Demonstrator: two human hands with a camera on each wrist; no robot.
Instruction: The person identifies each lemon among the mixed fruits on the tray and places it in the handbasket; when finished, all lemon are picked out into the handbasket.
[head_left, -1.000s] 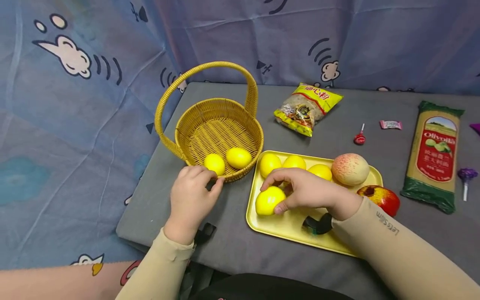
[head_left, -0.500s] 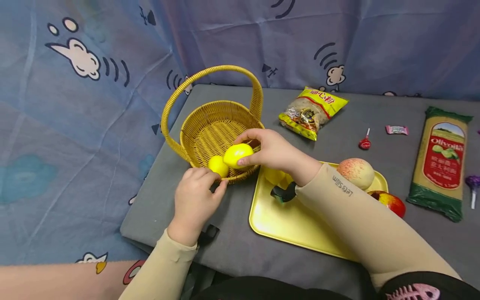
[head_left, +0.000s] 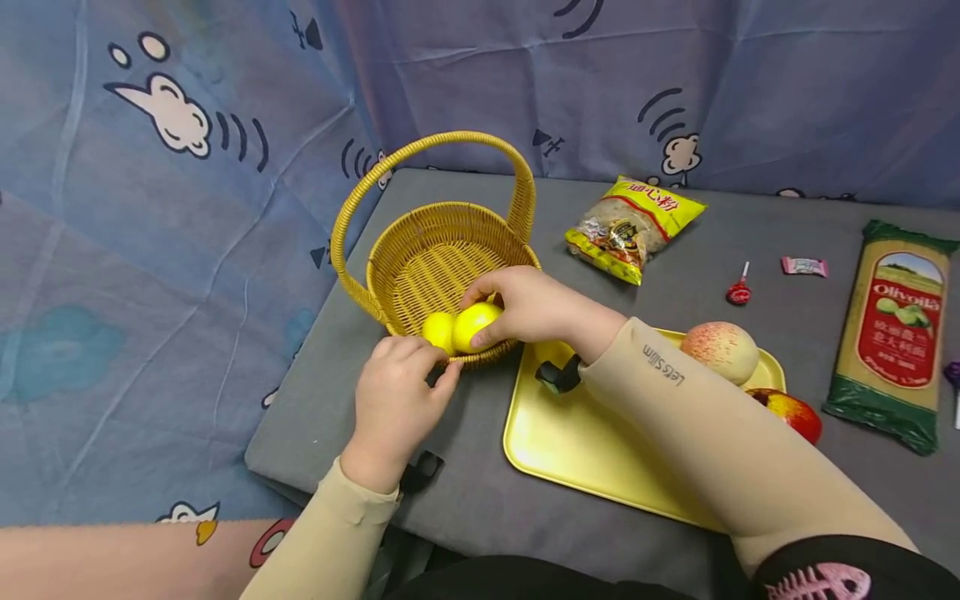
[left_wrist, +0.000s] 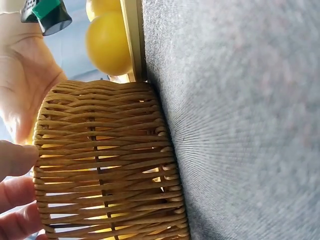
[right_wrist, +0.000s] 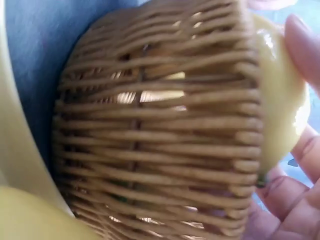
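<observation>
A yellow lemon (head_left: 475, 327) is gripped by my right hand (head_left: 528, 310), just inside the front of the wicker basket (head_left: 442, 208). In the right wrist view the lemon (right_wrist: 280, 100) shows above the basket's rim, with thumb and fingers round it. Another lemon (head_left: 437, 332) lies beside it in the basket. My left hand (head_left: 396, 400) pinches the basket's front rim; in the left wrist view its thumb (left_wrist: 17, 159) and fingertips meet the weave's edge. More lemons (left_wrist: 107, 45) sit on the yellow tray (head_left: 585, 450), mostly hidden by my right arm in the head view.
A peach (head_left: 720, 352) and a red-yellow apple-like fruit (head_left: 791, 414) are at the tray's right. Behind are a yellow food bag (head_left: 633, 227), a red lollipop (head_left: 738, 290) and a pink wrapped candy (head_left: 805, 267). A pasta packet (head_left: 896, 333) lies far right. The basket's tall handle (head_left: 442, 142) arches above it.
My right hand picked up a lemon from the tray, carried it left over the basket, and has lowered it inside. My left hand keeps its hold on the rim.
</observation>
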